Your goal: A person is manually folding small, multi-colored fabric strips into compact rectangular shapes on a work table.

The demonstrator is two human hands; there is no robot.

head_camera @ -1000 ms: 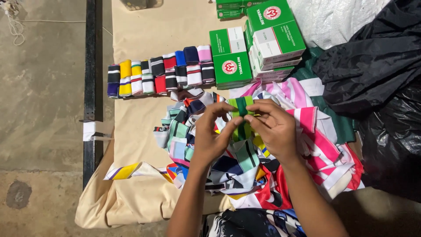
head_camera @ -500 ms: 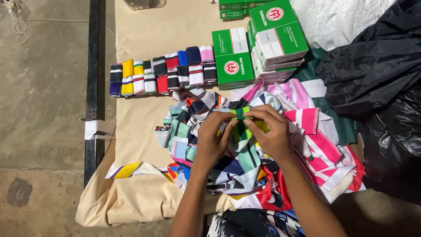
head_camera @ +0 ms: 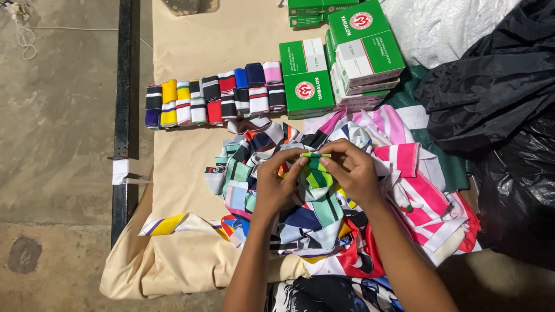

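Hands lowered slightly; left hand (head_camera: 277, 186), right hand (head_camera: 351, 171) pinch green strip (head_camera: 315, 155), long axis left-right.

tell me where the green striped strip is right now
In the head view, the green striped strip sits mid-frame, pinched between the left hand and right hand, above the cloth pile.

Between the row of folded striped bands (head_camera: 211, 95) and the heap of striped cloth pieces (head_camera: 341, 196) lies only a narrow strip of bare beige sheet (head_camera: 191, 150). More open sheet is above the row. To the right, green boxes (head_camera: 335, 60) and black plastic bags (head_camera: 497, 115) block the way; left stands a black bar (head_camera: 122, 104).
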